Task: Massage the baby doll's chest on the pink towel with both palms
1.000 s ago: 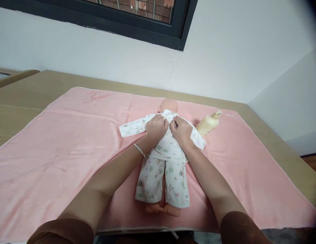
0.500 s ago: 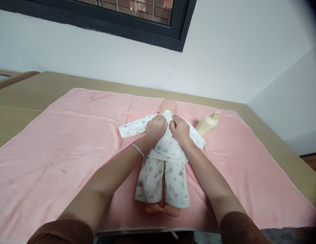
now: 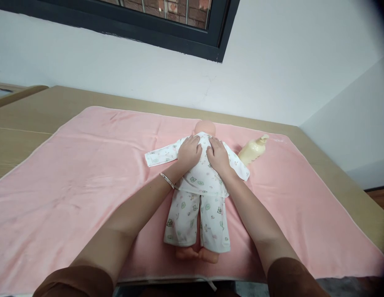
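Observation:
A baby doll point(image 3: 204, 128) in white printed pyjamas lies stretched out, its bald head away from me and its feet towards me. Both its sleeves spread sideways. My left hand point(image 3: 189, 152) rests on the left upper part of the pyjama top point(image 3: 199, 177), fingers extended towards the doll's shoulder. On the other side of the top lies my right hand point(image 3: 218, 156), also with fingers stretched out and thumb pointing inward. Neither hand grips anything. The pyjama trousers point(image 3: 184, 218) cover the legs down to the bare feet point(image 3: 208, 255).
Under the doll is a pink blanket point(image 3: 86, 177) on a wooden table point(image 3: 95, 95). A pale yellow pump bottle point(image 3: 253, 150) lies tilted beside the right sleeve. White wall point(image 3: 256, 78) and a dark window frame point(image 3: 192, 43) rise behind the table.
Fingers of both hands were curled on the top near the collar; now they are straightened and lie flatter on it. The doll and the bottle stay in place.

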Demonstrator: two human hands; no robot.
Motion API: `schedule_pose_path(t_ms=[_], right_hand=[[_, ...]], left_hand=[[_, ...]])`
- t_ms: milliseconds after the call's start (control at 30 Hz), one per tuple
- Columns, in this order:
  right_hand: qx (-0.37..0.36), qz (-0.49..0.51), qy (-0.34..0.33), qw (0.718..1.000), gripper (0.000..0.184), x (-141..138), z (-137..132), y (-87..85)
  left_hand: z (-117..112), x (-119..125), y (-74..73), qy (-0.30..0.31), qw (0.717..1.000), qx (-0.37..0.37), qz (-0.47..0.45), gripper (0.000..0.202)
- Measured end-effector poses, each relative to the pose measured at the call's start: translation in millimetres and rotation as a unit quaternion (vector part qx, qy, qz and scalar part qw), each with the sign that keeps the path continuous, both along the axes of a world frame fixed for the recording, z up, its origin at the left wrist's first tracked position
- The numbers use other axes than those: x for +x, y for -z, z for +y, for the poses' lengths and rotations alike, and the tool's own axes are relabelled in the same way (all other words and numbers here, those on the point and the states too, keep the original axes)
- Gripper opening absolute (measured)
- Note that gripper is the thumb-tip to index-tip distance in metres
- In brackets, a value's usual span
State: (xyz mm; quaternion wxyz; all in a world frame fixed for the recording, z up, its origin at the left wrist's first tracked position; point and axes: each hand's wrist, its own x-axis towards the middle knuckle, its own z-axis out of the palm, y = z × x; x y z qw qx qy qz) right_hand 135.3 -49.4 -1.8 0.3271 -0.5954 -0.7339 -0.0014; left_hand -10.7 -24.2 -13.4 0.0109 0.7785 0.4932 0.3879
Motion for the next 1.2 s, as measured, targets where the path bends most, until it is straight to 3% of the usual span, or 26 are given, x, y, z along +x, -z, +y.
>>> schedule_pose_path(t_ms=[167, 433, 700, 1200], right_hand=[[0.004, -0.017, -0.034, 0.999, 0.046, 2.3, -0.3, -0.7], [0.059, -0.005, 0.083, 0.995, 0.035, -5.9, -11.8, 1.1], [0.034, 0.010, 0.075, 0.997, 0.039, -5.7, -10.2, -2.9], [-0.004, 0.051, 0.064, 0.997, 0.044, -4.0, -8.7, -2.4]], left_hand=[[-6.6, -0.7, -2.4, -0.009, 1.000, 0.028, -0.010, 0.032], [-10.8, -1.1, -3.3, -0.020, 0.998, 0.047, 0.022, 0.029], [-12.8, 1.5, -1.6, -0.049, 0.998, 0.041, -0.027, 0.030], [3.2, -1.6, 2.3, 0.003, 0.996, -0.056, -0.077, 0.042]])
